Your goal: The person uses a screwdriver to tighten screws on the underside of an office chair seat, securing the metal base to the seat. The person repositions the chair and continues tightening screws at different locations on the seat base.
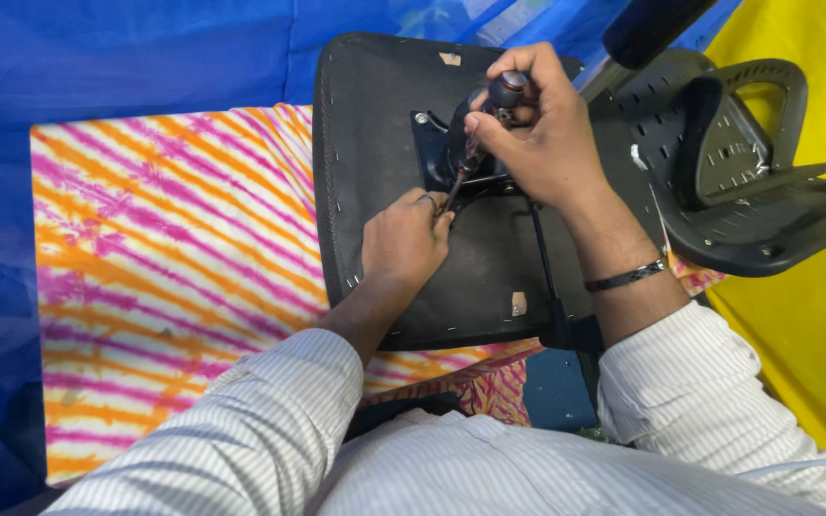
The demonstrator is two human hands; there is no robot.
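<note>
Below the camera, one upturned black chair seat lies on one striped orange-and-pink cloth. Two hands work at its middle. One right hand grips a screwdriver by the handle; one left hand pinches its tip at the metal plate. One black backrest sits at the seat's right edge. Open cloth stretches left.

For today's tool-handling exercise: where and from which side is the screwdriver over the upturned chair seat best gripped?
Grip the screwdriver by its rounded dark handle at the top, coming from above and the right, as the right hand does. The tool stands tilted, tip down at the metal bracket, so its top is free. The left hand steadies the thin shaft low down.
</note>
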